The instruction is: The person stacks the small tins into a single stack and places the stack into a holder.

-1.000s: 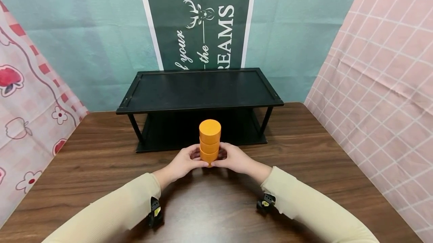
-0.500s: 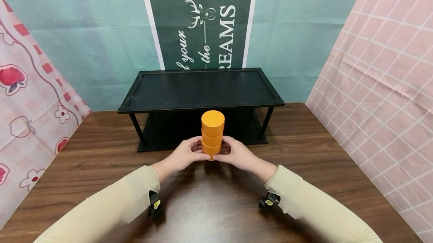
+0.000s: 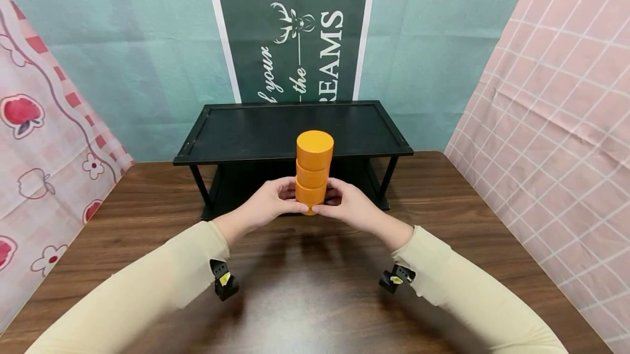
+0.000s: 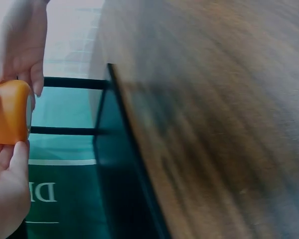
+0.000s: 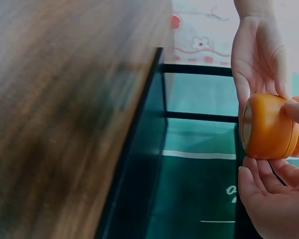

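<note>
A stack of orange round jars [image 3: 314,170] with a flat top is held upright between both hands, off the table, in front of the rack. My left hand [image 3: 268,202] grips its lower part from the left, my right hand [image 3: 350,203] from the right. Both thumbs lie on the near side, their tips nearly meeting near the base. Part of the stack [image 5: 269,127] in the right wrist view shows a pale underside and a seam. The left wrist view has the lowest orange part [image 4: 11,112] between the hands, with the rest cut off.
A black two-level rack [image 3: 290,129] stands at the back of the brown wooden table [image 3: 443,222]; the stack partly covers its front edge. Green cloth [image 3: 423,58] hangs behind, with a pink checked cloth [image 3: 556,124] at right and an apple-print cloth [image 3: 34,151] at left.
Both hands have raised the orange stack and brought its top in front of the rack's upper shelf. The grip looks the same throughout. The rack has not moved.
</note>
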A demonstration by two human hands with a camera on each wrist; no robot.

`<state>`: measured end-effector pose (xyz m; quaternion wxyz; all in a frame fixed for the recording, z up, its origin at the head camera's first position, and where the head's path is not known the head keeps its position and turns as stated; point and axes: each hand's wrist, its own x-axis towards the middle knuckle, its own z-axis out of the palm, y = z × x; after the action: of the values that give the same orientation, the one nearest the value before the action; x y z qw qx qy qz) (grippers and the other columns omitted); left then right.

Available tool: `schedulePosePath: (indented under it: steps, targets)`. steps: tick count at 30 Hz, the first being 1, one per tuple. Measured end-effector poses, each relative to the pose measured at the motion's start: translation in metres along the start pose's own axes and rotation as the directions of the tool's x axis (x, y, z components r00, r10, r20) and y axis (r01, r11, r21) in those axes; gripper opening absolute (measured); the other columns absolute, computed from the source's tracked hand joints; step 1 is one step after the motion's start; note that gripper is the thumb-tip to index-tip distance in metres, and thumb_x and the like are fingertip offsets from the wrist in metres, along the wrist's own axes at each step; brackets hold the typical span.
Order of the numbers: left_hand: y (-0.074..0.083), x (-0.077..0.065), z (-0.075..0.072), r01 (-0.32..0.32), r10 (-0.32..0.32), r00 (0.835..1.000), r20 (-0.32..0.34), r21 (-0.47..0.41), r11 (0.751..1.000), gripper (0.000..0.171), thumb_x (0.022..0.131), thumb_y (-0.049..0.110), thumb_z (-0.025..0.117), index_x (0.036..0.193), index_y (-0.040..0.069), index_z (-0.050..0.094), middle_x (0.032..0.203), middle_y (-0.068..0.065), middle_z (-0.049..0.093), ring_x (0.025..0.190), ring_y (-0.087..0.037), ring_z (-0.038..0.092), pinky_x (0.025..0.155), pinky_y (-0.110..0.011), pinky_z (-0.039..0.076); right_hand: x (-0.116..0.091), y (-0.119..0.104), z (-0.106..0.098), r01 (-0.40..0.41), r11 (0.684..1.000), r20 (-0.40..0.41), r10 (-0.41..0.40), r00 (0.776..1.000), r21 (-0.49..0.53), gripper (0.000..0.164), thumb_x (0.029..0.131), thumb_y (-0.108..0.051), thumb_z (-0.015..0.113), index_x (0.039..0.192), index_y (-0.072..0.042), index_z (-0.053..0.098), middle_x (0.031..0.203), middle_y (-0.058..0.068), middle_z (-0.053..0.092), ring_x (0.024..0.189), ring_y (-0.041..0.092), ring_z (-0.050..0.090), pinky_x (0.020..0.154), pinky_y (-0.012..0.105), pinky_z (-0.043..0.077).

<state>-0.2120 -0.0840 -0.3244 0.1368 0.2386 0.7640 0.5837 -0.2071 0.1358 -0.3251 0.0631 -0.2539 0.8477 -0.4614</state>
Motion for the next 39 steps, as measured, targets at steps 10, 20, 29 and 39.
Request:
schedulePosePath:
  steps: [10,20,29,39]
  targets:
    - [0.03,0.012,-0.013,-0.026,0.026,1.0,0.014,0.02,0.999,0.05,0.082,0.013,0.073,0.127,0.007,0.053,0.121,-0.006,0.059,0.108,-0.019,0.057,0.093,-0.036,0.046,0.009,-0.021,-0.019,0.068,0.997,-0.042,-0.069,0.997,-0.025,0.047,0.083,-0.023,0.072,0.122,-0.006,0.052,0.109,0.006,0.059,0.094,0.018,0.059,0.082,0.034,0.051]
    - [0.054,0.025,-0.03,-0.019,0.017,0.999,0.035,0.055,0.998,0.05,0.084,0.017,0.071,0.129,0.008,0.052,0.121,-0.006,0.059,0.108,-0.019,0.056,0.097,-0.039,0.042,0.024,-0.037,-0.037,0.097,0.993,-0.068,-0.102,0.992,-0.07,0.049,0.084,-0.026,0.07,0.125,-0.007,0.052,0.108,0.006,0.06,0.094,0.018,0.058,0.081,0.034,0.051]
    - [0.061,0.038,-0.045,0.011,-0.012,1.0,0.018,0.085,0.996,0.051,0.085,0.02,0.07,0.131,0.01,0.05,0.123,-0.004,0.058,0.11,-0.018,0.054,0.101,-0.041,0.038,0.046,-0.038,-0.048,0.096,0.99,-0.067,-0.104,0.992,-0.108,0.053,0.085,-0.029,0.068,0.129,-0.007,0.049,0.113,0.007,0.06,0.099,0.019,0.057,0.087,0.038,0.049]
    - [0.059,0.058,-0.054,0.014,-0.015,1.0,0.014,0.055,0.998,0.053,0.085,0.017,0.07,0.132,0.007,0.048,0.126,-0.007,0.056,0.113,-0.02,0.052,0.102,-0.041,0.037,0.063,-0.032,-0.057,0.052,0.99,-0.083,-0.063,0.995,-0.133,0.056,0.086,-0.035,0.067,0.131,-0.008,0.048,0.117,0.006,0.058,0.102,0.019,0.055,0.092,0.04,0.045]
